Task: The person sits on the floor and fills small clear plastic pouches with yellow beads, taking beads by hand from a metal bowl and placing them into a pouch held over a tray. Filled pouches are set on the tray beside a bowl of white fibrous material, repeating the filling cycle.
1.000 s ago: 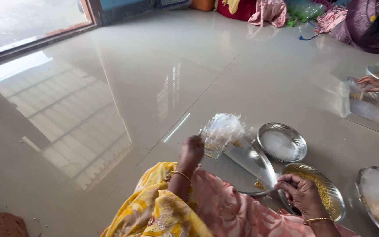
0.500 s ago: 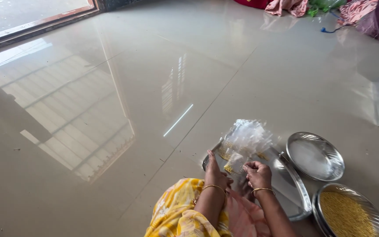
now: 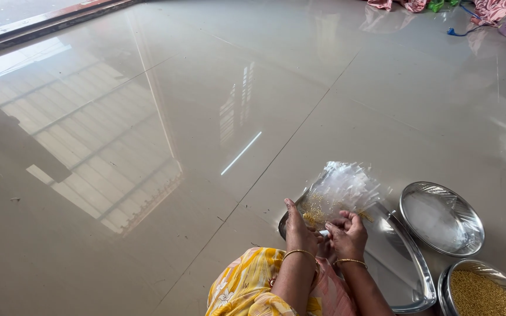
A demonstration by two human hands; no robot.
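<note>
Both the left hand [image 3: 300, 233] and right hand [image 3: 346, 234] gripped the clear plastic bag [image 3: 341, 190] over the steel tray [image 3: 402, 266], apparently working its mouth, which called for a steady hold

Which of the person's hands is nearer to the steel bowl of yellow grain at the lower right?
Right. The right hand grips the clear plastic bag over the large steel plate, on the side toward the bowl of yellow grain. The left hand holds the bag's other side, farther from the bowl.

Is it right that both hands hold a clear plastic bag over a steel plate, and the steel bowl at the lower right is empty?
Not quite. In the head view the steel bowl is full of small yellow grains. Both the left hand and the right hand do hold the clear plastic bag over the steel plate.
</note>
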